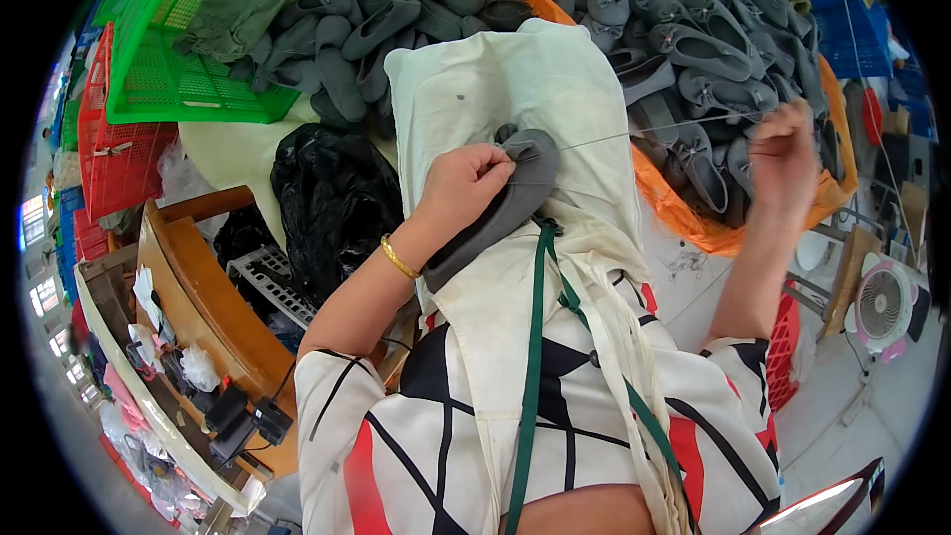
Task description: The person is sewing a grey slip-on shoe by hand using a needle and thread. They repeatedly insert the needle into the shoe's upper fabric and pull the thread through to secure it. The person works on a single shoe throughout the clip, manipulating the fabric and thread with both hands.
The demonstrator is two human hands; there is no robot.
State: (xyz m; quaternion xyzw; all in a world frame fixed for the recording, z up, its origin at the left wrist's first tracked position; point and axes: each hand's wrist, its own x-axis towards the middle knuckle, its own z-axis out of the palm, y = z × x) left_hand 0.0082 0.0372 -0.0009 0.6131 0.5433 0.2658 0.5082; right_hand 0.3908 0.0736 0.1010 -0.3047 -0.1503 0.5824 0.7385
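My left hand is closed on a grey slip-on shoe, thumb and fingers pinching its upper near the toe. The shoe rests over my lap on a cream apron. A dark thread runs taut from the shoe's toe out to the right. At its far end my right hand is raised, slightly blurred, with its fingers pinched together on the thread. Whether a needle is also between those fingers is too small to see.
Grey shoes lie heaped ahead, beside a green plastic basket. More bow-trimmed grey shoes fill an orange sack at the right. A black plastic bag and a wooden desk stand left; a small fan is far right.
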